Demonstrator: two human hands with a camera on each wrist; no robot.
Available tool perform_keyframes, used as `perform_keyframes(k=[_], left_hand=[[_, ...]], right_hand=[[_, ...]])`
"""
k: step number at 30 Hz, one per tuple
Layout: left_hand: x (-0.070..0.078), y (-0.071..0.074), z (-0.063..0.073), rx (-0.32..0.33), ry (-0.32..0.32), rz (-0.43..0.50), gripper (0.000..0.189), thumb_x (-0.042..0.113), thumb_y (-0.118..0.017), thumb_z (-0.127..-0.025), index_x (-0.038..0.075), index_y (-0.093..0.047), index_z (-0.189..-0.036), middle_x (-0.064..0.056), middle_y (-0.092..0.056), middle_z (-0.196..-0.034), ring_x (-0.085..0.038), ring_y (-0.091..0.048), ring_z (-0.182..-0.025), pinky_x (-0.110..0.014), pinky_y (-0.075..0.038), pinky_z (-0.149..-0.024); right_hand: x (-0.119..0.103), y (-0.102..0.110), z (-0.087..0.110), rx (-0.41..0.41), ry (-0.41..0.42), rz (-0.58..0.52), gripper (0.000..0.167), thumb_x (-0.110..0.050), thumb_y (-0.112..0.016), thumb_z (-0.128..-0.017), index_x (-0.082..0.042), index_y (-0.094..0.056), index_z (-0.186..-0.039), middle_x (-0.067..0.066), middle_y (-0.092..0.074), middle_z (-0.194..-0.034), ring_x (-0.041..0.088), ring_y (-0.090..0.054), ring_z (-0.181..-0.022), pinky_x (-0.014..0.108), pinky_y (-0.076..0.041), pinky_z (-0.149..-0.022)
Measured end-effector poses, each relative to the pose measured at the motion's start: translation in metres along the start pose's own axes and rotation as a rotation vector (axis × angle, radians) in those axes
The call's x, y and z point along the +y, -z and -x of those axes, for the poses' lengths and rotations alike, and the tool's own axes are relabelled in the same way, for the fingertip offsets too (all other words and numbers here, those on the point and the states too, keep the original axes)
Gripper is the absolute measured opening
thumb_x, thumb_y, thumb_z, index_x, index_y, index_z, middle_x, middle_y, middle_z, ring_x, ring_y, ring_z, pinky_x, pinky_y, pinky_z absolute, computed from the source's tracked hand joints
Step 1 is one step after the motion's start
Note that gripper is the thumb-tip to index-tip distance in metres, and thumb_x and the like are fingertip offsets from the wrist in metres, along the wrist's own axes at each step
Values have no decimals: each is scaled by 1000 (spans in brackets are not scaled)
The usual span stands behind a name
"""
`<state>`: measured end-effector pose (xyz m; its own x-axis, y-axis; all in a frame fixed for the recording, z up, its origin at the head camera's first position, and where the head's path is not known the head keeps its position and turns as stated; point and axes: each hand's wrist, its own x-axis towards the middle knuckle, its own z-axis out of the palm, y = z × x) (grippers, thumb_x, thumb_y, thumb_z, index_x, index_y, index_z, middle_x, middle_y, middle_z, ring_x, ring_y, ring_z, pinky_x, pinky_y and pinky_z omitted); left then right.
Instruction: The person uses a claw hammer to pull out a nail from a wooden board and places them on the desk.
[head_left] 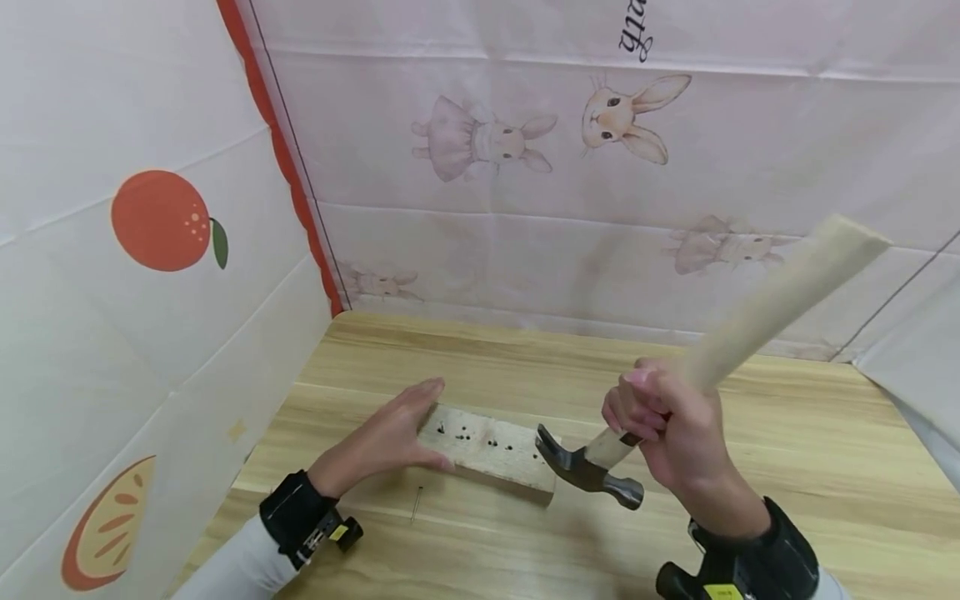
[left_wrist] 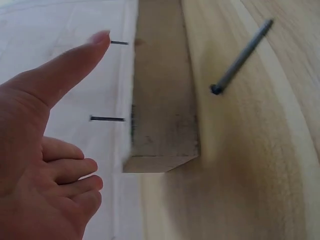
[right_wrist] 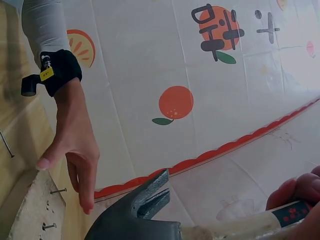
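My left hand (head_left: 386, 433) is at the left end of a pale wooden block (head_left: 472, 454), thumb on the near side and fingers on the far side. Its fingers look relaxed and pinch nothing; in the left wrist view the thumb tip is close to a nail (left_wrist: 107, 118) row on the block's top. Two nails stick out there, and dark marks dot the face. With my right hand (head_left: 675, 417) I grip the wooden handle of a claw hammer (head_left: 585, 471). Its steel head hangs by the block's right end, claw toward the block.
A loose nail (head_left: 416, 504) lies on the wood-grain table (head_left: 810, 467), in front of the block. Behind the table hangs a sheet printed with rabbits (head_left: 630, 121). A white sheet with fruit prints (head_left: 161, 221) stands on the left.
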<state>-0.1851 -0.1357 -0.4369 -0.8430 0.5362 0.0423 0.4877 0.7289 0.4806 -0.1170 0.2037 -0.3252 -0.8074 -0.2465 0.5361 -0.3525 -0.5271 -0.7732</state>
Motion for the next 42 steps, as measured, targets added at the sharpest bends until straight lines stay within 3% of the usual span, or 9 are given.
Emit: perform_keyframes(k=[4,11,18,25,29,34,42], left_hand=[[-2,-9,-7,-65,29,-7,129,54,-95,-64,0,-30,-161,-21,-30,-169,-38,-31,-157,-53,-32,-126],[-4,-21,-15,-123,40,-15,127,53,-96,-64,1,-33,-160,-19,-35,-168,-35,-35,-156,-50,-36,-124],[-8,-23,-16,-116,22,-5,118,53,-97,-63,1,-45,-155,-18,-48,-160,-35,-47,-148,-49,-46,-117],[-10,-24,-18,-108,19,-1,111,53,-98,-61,5,-53,-150,-13,-57,-152,-29,-54,-140,-45,-51,-111],[-10,-25,-19,-119,43,29,106,53,-98,-61,10,-56,-148,-7,-59,-150,-24,-55,-137,-42,-52,-109],[-10,-23,-22,-118,39,35,100,52,-98,-62,11,-59,-145,-5,-62,-143,-17,-58,-122,-36,-56,-99],[-10,-20,-27,-125,38,16,98,50,-99,-62,9,-61,-142,-4,-65,-137,-15,-59,-115,-33,-56,-94]], right_hand=[[0,-4,-6,7,-61,42,41,12,-26,-95,-10,-22,-60,2,-20,-53,19,-20,-41,36,-22,-45],[9,-12,-13,73,-168,86,41,7,-40,-97,-8,-26,-62,5,-21,-56,23,-20,-46,37,-18,-45],[29,-16,-23,136,-289,167,39,1,-51,-96,-8,-31,-63,4,-24,-57,21,-19,-49,37,-14,-46],[55,-15,-33,128,-404,325,37,-4,-57,-91,-10,-41,-58,-6,-38,-51,10,-33,-46,28,-25,-43],[67,-16,-36,143,-479,391,34,-6,-60,-90,-10,-45,-60,-6,-41,-52,9,-38,-47,26,-31,-45],[80,-21,-41,141,-573,465,28,-9,-63,-90,-7,-49,-65,-3,-44,-54,10,-40,-48,25,-34,-46],[99,-24,-49,102,-619,596,21,-10,-62,-88,-4,-54,-70,0,-48,-54,14,-43,-49,27,-38,-49]])
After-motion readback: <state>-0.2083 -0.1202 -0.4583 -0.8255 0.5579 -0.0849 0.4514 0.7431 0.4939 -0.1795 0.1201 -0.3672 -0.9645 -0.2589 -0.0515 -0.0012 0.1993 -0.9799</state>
